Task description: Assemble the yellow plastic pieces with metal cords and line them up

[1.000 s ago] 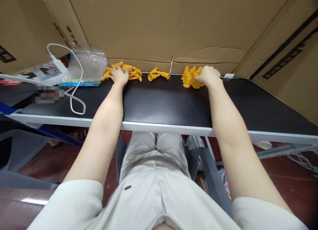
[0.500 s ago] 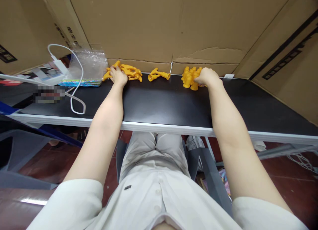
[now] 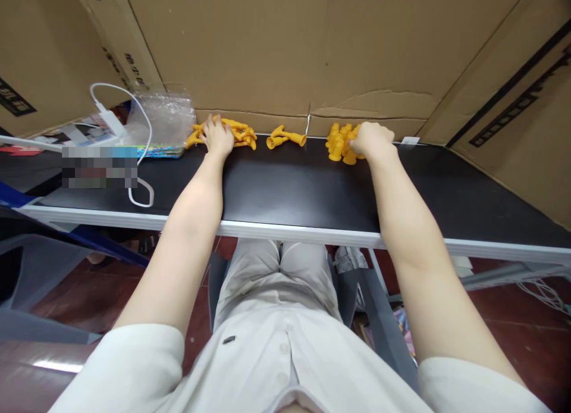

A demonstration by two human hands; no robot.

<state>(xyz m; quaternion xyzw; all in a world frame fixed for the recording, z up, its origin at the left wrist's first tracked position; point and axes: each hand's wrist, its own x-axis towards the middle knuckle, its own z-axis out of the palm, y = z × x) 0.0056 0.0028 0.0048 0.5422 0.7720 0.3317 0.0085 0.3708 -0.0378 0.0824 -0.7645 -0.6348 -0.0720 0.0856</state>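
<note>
My left hand (image 3: 219, 137) lies over a pile of orange-yellow plastic pieces (image 3: 242, 133), its fingers spread on top of them. Some pieces in this pile are long and branched, but their exact kind is unclear. At the right, my right hand (image 3: 373, 140) is closed, with its fingers curled down at the edge of a cluster of upright yellow flared pieces (image 3: 338, 146). What its fingers hold, if anything, is hidden. Between the hands lie two joined or touching yellow pieces with hollow cup-like ends (image 3: 288, 138).
A clear plastic bag (image 3: 163, 118) and colourful flat packets (image 3: 163, 152) sit left of the pile. A white cable (image 3: 147, 118) loops there. Cardboard walls (image 3: 250, 50) enclose the black tabletop (image 3: 294, 187). A small white tab (image 3: 410, 140) stands beyond my right hand.
My left hand has shifted slightly right, and its fingers are more spread over the pile. My right hand has curled more closed beside the cluster. The middle pieces stay put.
</note>
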